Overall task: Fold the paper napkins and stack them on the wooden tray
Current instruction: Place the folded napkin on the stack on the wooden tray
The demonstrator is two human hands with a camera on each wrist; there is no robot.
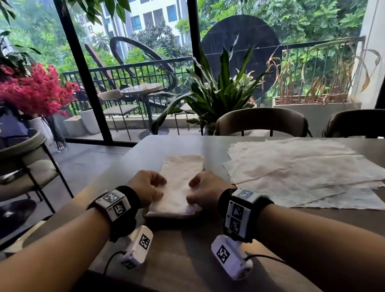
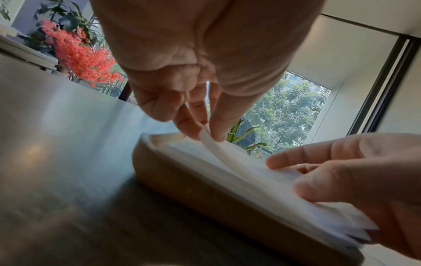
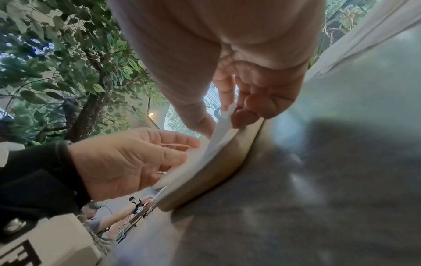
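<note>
A stack of folded white napkins (image 1: pixel 180 186) lies on the wooden tray (image 1: pixel 171 219) in front of me. My left hand (image 1: pixel 148 187) pinches the left edge of the top folded napkin (image 2: pixel 209 142) between thumb and fingertips. My right hand (image 1: pixel 205 189) pinches the same napkin's right edge (image 3: pixel 224 124), near the tray's front corner. In the left wrist view the tray (image 2: pixel 205 194) shows its wooden side wall, with the napkin stack (image 2: pixel 262 181) above it. In the right wrist view the tray rim (image 3: pixel 218 171) curves under the paper.
Several unfolded napkins (image 1: pixel 301 170) are spread on the table (image 1: pixel 233 267) to the right of the tray. Two chairs (image 1: pixel 259 121) stand at the far edge. A potted plant (image 1: pixel 215 90) and glass wall are behind; another chair (image 1: pixel 4 163) stands to the left.
</note>
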